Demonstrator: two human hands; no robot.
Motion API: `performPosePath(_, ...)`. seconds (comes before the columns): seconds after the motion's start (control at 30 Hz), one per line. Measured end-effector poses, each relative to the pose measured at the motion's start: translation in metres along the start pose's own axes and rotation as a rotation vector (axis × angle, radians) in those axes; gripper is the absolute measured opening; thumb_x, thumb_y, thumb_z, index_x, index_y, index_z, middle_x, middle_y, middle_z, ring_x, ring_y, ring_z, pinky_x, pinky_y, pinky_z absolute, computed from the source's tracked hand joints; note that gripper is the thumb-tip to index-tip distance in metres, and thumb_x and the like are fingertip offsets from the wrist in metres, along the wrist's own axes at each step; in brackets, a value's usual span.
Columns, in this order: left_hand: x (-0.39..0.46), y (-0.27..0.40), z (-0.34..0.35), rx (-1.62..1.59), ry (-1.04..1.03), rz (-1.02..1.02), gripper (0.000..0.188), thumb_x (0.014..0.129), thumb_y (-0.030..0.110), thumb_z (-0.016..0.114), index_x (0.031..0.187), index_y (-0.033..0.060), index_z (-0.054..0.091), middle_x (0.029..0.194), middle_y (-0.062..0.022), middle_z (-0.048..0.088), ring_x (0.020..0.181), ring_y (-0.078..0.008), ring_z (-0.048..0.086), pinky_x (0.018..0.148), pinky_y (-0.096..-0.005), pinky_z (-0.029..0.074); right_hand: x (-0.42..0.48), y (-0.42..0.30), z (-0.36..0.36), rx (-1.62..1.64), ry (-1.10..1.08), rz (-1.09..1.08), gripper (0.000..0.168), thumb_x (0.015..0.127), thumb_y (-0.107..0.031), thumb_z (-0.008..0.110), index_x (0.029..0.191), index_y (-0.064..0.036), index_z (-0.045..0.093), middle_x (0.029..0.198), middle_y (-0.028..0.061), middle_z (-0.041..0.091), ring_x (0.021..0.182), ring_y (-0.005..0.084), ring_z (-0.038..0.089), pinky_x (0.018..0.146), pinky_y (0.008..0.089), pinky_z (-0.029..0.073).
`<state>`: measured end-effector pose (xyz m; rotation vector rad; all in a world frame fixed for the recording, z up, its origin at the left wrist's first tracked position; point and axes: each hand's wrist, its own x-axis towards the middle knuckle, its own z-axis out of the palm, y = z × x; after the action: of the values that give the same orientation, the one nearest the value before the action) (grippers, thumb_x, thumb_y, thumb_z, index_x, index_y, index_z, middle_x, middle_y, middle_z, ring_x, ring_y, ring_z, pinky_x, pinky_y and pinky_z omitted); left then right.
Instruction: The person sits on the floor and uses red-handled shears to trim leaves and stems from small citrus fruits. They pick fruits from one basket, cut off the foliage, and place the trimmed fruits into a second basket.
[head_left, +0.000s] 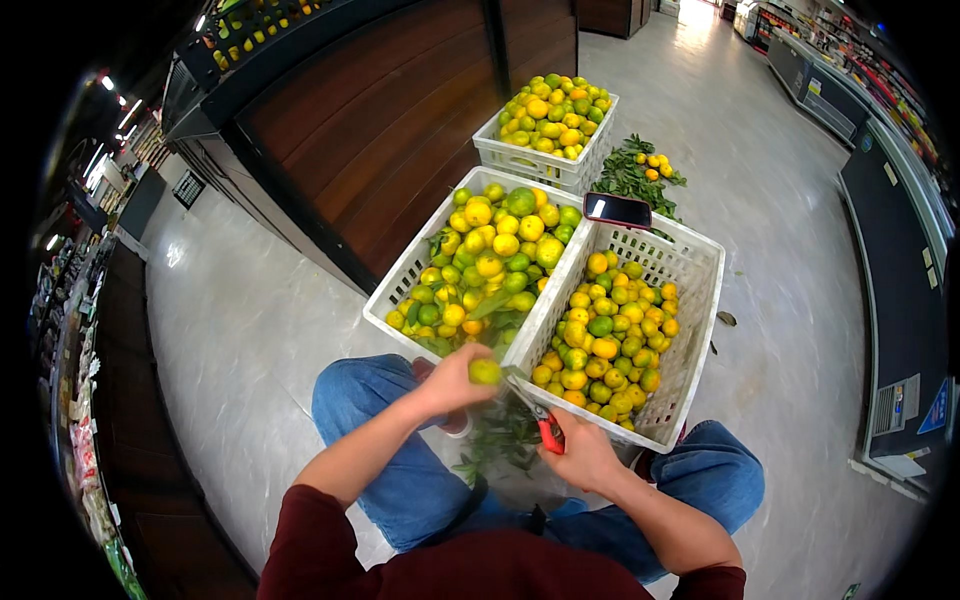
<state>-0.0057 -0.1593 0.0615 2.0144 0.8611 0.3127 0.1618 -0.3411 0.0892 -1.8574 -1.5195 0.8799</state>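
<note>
My left hand (459, 379) holds a yellow-green citrus fruit (485, 371) near the front corner of the left crate. Red-handled pruning shears (550, 433) are gripped in my right hand (589, 451), their narrow blades pointing at the fruit; blur hides whether they touch it. The left white plastic crate (400, 279) holds green and yellow citrus fruits (505, 244), some with leaves. Beside it, touching, the right white crate (703, 300) holds smaller-looking orange and green fruits (604, 348). Cut leafy sprigs (504, 442) lie on the floor between my legs.
A phone (618, 210) rests on the crates' back rims. Behind stand stacked crates (544, 161) full of citrus, beside a wood-panelled display stand (375, 112). Leaves (637, 180) with several fruits lie on the grey floor (795, 330). Refrigerated cases (889, 292) line the right side.
</note>
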Motion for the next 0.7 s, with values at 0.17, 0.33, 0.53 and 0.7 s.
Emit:
performPosePath(0.17, -0.039, 0.011, 0.009, 0.032, 0.070, -0.010, 0.053, 0.060, 0.020, 0.071, 0.105, 0.0034, 0.049, 0.095, -0.0161, 0.057, 0.090, -0.0280, 0.057, 0.078, -0.0328, 0.044, -0.009, 0.002, 0.014, -0.063, -0.087, 0.008, 0.047, 0.069, -0.024, 0.061, 0.107, -0.001, 0.046, 0.073, 0.0197, 0.059, 0.071, 0.0373, 0.057, 0.065, 0.0428, 0.046)
performPosePath(0.33, -0.055, 0.005, 0.022, -0.029, 0.070, -0.007, 0.065, 0.060, 0.017, 0.071, 0.115, 0.0018, 0.039, 0.101, -0.0153, 0.056, 0.093, -0.0285, 0.056, 0.081, -0.0327, 0.043, -0.016, 0.006, 0.032, -0.045, -0.132, 0.021, 0.050, 0.070, -0.025, 0.060, 0.110, 0.000, 0.043, 0.079, 0.0226, 0.058, 0.074, 0.0393, 0.056, 0.066, 0.0432, 0.045)
performPosePath(0.53, -0.056, 0.007, 0.025, 0.015, -0.035, -0.003, 0.075, 0.061, 0.016, 0.072, 0.120, -0.0001, 0.029, 0.108, -0.0133, 0.055, 0.099, -0.0261, 0.054, 0.086, -0.0313, 0.040, -0.013, 0.001, 0.034, 0.000, -0.193, 0.086, 0.051, 0.071, -0.024, 0.060, 0.111, 0.002, 0.041, 0.082, 0.0247, 0.057, 0.079, 0.0409, 0.054, 0.068, 0.0440, 0.044)
performPosePath(0.7, -0.058, 0.007, 0.027, 0.002, -0.062, 0.021, 0.078, 0.062, 0.017, 0.071, 0.123, 0.0005, 0.027, 0.110, -0.0135, 0.054, 0.100, -0.0277, 0.053, 0.086, -0.0317, 0.040, -0.012, 0.001, 0.039, 0.082, -0.209, 0.065, 0.034, 0.075, -0.019, 0.054, 0.100, 0.000, 0.042, 0.080, 0.0253, 0.057, 0.076, 0.0423, 0.055, 0.067, 0.0476, 0.044)
